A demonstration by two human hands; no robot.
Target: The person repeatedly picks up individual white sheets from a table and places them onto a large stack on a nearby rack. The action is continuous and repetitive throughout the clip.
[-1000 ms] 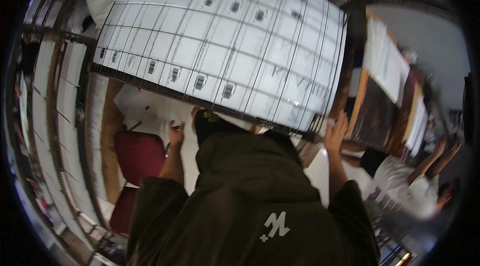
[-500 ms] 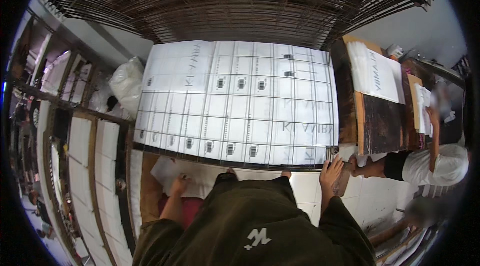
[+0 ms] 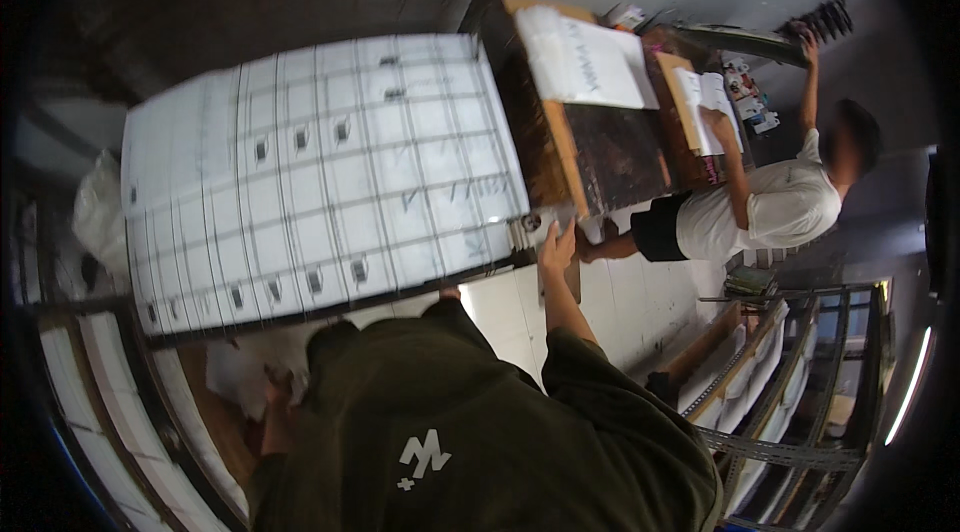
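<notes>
Printed white sheets lie in rows under a wire grid on a wide rack in front of me. My right hand is at the rack's near right corner, beside a small round metal fitting. Its fingers are stretched out and partly apart; a brown block-like piece shows just behind it. Low on the left, my left hand hangs near a pale sheet or bag. Blur hides its fingers, and I cannot make out whether it holds anything.
On the right, a dark wooden table bears a stack of white sheets. A co-worker in a white shirt stands beyond it, one arm raised. Metal shelving fills the lower right; a plastic bag sits at far left.
My view has swung to the right, so the rack appears further left and tilted. The co-worker has straightened, with one arm raised. My right hand remains by the rack's corner.
</notes>
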